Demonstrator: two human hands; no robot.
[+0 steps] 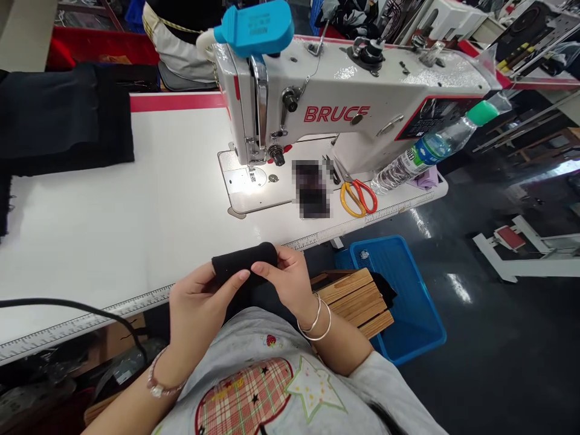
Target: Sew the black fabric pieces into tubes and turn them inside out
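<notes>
A small piece of black fabric, folded or rolled into a band, is held between my two hands at the table's front edge. My left hand grips its left end, thumb on the near side and fingers behind. At the right end my right hand pinches it the same way, with the thumb tips close together. Beyond the hands stands a white sewing machine; its lit needle plate has no cloth on it. The underside of the fabric is hidden.
Orange and red scissors, a blurred-out dark object and a water bottle lie right of the needle. Dark cloth is stacked at the left. A blue crate and a wooden stool stand below right.
</notes>
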